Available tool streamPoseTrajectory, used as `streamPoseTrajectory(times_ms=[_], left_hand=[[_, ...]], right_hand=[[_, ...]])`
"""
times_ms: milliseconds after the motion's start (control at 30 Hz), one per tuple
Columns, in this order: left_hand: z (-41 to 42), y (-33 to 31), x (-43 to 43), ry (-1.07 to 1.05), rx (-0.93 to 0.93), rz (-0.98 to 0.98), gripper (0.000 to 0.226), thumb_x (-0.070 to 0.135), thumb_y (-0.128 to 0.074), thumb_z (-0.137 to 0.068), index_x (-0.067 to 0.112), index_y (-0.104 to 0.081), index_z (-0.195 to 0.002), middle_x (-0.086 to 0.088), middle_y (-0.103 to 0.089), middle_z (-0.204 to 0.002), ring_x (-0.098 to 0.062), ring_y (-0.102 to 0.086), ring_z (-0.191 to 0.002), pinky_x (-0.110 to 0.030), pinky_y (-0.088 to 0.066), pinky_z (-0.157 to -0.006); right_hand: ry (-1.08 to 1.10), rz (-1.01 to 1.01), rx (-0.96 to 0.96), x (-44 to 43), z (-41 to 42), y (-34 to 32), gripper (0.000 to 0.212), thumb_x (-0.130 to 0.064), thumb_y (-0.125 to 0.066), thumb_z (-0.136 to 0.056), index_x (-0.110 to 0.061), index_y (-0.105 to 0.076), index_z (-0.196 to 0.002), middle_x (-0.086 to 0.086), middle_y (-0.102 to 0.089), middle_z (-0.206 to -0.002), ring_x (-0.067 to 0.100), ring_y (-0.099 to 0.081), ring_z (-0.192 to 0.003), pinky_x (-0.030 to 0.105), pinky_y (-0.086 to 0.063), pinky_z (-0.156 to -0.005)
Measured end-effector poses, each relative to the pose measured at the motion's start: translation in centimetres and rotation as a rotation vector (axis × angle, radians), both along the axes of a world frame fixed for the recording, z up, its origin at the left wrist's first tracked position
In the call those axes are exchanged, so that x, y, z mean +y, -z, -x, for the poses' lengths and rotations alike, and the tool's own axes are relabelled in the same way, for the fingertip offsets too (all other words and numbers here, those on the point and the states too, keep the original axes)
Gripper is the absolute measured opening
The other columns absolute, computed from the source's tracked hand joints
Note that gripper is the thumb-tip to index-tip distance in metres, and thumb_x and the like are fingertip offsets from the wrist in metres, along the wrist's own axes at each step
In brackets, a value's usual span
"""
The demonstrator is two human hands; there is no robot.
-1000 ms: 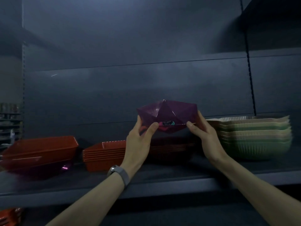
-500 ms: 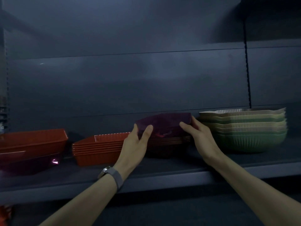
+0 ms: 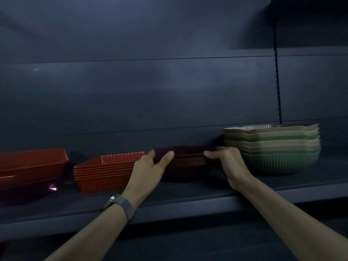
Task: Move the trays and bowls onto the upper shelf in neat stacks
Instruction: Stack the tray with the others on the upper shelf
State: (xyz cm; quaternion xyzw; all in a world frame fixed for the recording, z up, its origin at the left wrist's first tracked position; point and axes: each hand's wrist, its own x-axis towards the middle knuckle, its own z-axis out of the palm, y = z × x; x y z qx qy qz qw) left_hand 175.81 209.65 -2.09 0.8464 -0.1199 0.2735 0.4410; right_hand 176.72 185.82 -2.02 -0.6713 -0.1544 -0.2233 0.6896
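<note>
A dark purple tray (image 3: 188,152) lies on top of a stack of dark trays (image 3: 186,166) in the middle of the upper shelf (image 3: 188,202). My left hand (image 3: 150,167) holds the tray's left end, thumb across its front. My right hand (image 3: 230,162) grips its right end with curled fingers. A stack of red trays (image 3: 105,170) stands just left of it. A stack of green and cream ribbed bowls (image 3: 273,149) stands to the right, close to my right hand.
At the far left a red tray (image 3: 32,162) sits tilted on a purple tray (image 3: 24,193). The dark back panel rises behind everything. A slotted upright (image 3: 277,81) runs down behind the bowls. Bare shelf lies along the front edge.
The purple tray came down from mid-air onto the dark stack, both hands lowering with it. The view has shifted slightly to the right.
</note>
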Motion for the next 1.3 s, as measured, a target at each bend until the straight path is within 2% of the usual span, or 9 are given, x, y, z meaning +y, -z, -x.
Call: streamPoseTrajectory(times_ms=[67,167,300,400,500,767,967,1133,1300], left_hand=[[-0.1,0.1,0.1,0.014,-0.004,0.006,0.091,0.064,-0.059,-0.096,0.007,-0.032,-0.162,-0.007,-0.039,-0.166,-0.02,-0.037,-0.152,-0.018,-0.025,-0.111],[-0.4,0.3,0.2,0.027,0.011,0.016,0.091,0.062,-0.061,-0.095,0.007,-0.032,-0.162,-0.006,-0.035,-0.168,-0.02,-0.032,-0.155,-0.021,-0.023,-0.115],[-0.4,0.3,-0.1,0.019,-0.004,0.025,0.098,0.066,-0.062,-0.093,0.006,-0.029,-0.163,-0.009,-0.032,-0.169,-0.021,-0.028,-0.157,-0.024,-0.021,-0.122],[-0.3,0.3,-0.4,-0.013,0.024,-0.025,0.102,0.07,-0.06,-0.092,0.005,-0.027,-0.163,-0.012,-0.036,-0.167,-0.016,-0.041,-0.148,-0.01,-0.033,-0.11],[-0.3,0.2,-0.5,-0.019,0.039,-0.049,0.099,0.068,-0.058,-0.093,0.005,-0.027,-0.163,-0.011,-0.045,-0.162,-0.006,-0.052,-0.127,-0.002,-0.032,-0.087],[-0.2,0.4,-0.4,0.027,0.053,-0.015,0.102,0.068,-0.056,-0.095,0.002,-0.02,-0.164,-0.014,-0.033,-0.168,-0.026,-0.032,-0.155,-0.017,-0.02,-0.107],[0.9,0.1,-0.3,0.026,0.037,-0.011,0.108,0.074,-0.058,-0.09,0.001,-0.024,-0.162,-0.015,-0.038,-0.165,-0.027,-0.037,-0.152,-0.027,-0.03,-0.122],[1.7,-0.5,0.1,0.042,0.043,-0.001,0.103,0.07,-0.065,-0.089,0.001,-0.035,-0.159,-0.013,-0.044,-0.162,-0.024,-0.04,-0.151,-0.016,-0.027,-0.109],[2.9,-1.7,2.7,0.071,0.045,0.048,0.077,0.048,-0.075,-0.092,0.004,-0.052,-0.15,-0.009,-0.059,-0.15,-0.018,-0.06,-0.135,-0.029,-0.043,-0.117]], right_hand=[[0.016,0.032,0.007,0.0,-0.1,0.2,0.043,-0.035,-0.084,-0.06,-0.004,-0.078,-0.089,0.011,-0.081,-0.095,0.029,-0.076,-0.1,0.057,-0.054,-0.104],[0.012,0.022,0.017,0.0,-0.3,0.1,0.033,-0.032,-0.081,-0.075,-0.006,-0.07,-0.092,0.01,-0.077,-0.102,0.027,-0.071,-0.107,0.052,-0.05,-0.109],[-0.009,0.015,0.031,0.1,-0.9,0.2,0.113,-0.054,-0.079,-0.062,-0.005,-0.04,-0.157,0.002,-0.053,-0.152,0.025,-0.053,-0.139,0.047,-0.038,-0.121],[-0.018,0.041,0.037,-0.4,-1.8,0.5,0.123,-0.061,-0.086,-0.046,-0.011,-0.049,-0.153,0.003,-0.054,-0.155,0.025,-0.055,-0.138,0.048,-0.04,-0.12],[-0.003,0.035,0.01,-0.4,-1.7,0.5,0.121,-0.056,-0.087,-0.047,-0.011,-0.049,-0.153,0.006,-0.053,-0.156,0.027,-0.054,-0.139,0.048,-0.038,-0.122],[0.065,0.054,0.047,0.2,-1.0,0.2,0.106,-0.046,-0.077,-0.074,-0.005,-0.032,-0.161,0.009,-0.043,-0.164,0.027,-0.044,-0.148,0.048,-0.032,-0.125],[0.243,0.264,0.038,0.5,0.2,-0.2,0.071,-0.038,-0.065,-0.1,-0.003,-0.042,-0.158,0.012,-0.047,-0.16,0.03,-0.045,-0.147,0.039,-0.034,-0.121],[0.373,0.528,0.061,1.1,2.6,-1.4,0.044,-0.037,-0.054,-0.105,-0.003,-0.068,-0.13,0.012,-0.069,-0.131,0.032,-0.062,-0.12,0.036,-0.046,-0.098],[0.514,0.701,-0.147,2.9,5.1,-3.1,0.046,-0.033,-0.059,-0.104,-0.007,-0.062,-0.142,0.012,-0.064,-0.143,0.032,-0.055,-0.136,0.035,-0.04,-0.113]])
